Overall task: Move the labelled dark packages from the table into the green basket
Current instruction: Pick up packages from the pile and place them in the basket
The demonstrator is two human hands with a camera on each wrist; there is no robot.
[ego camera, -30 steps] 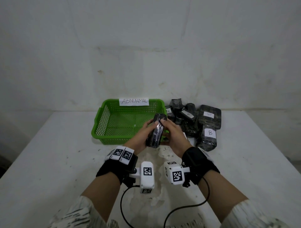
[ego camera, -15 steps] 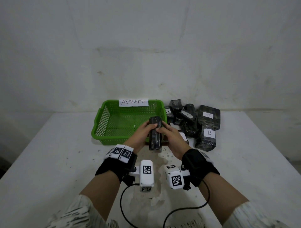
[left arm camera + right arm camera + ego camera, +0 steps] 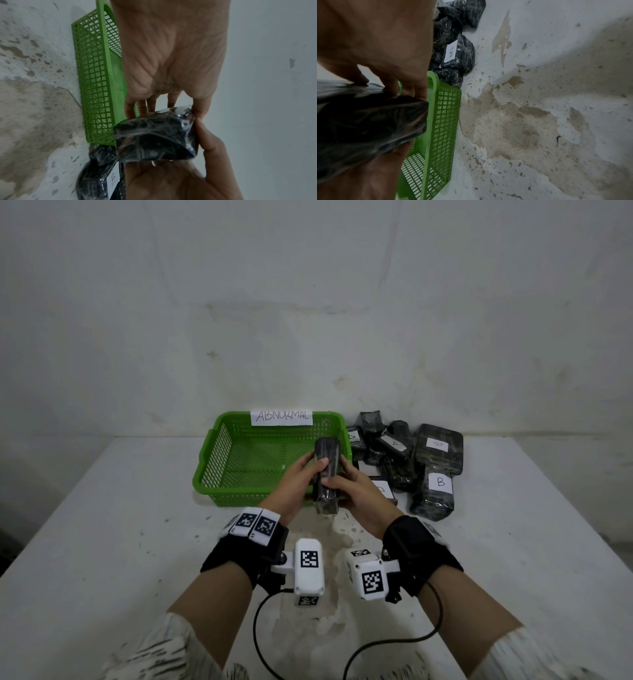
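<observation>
Both hands hold one dark wrapped package [image 3: 326, 474] upright, on its edge, just above the front right corner of the green basket [image 3: 222, 460]. My left hand [image 3: 298, 477] grips its left side with the thumb on top. On the right side my right hand [image 3: 352, 491] grips it, thumb across the face. No label shows on it. The package [image 3: 155, 138] fills the left wrist view, and it looks blurred as the package [image 3: 364, 125] in the right wrist view. The basket holds nothing visible.
A pile of several dark packages [image 3: 400, 453] with white labels lies right of the basket; one marked B [image 3: 435, 494] is nearest. A paper sign reading ABNORMAL [image 3: 281, 416] is on the basket's back rim. The table [image 3: 102, 542] has worn patches [image 3: 505, 128]. Wall behind.
The package has been turned from tilted to upright on its edge and shifted slightly left and back over the basket's front corner. Both hands kept their hold.
</observation>
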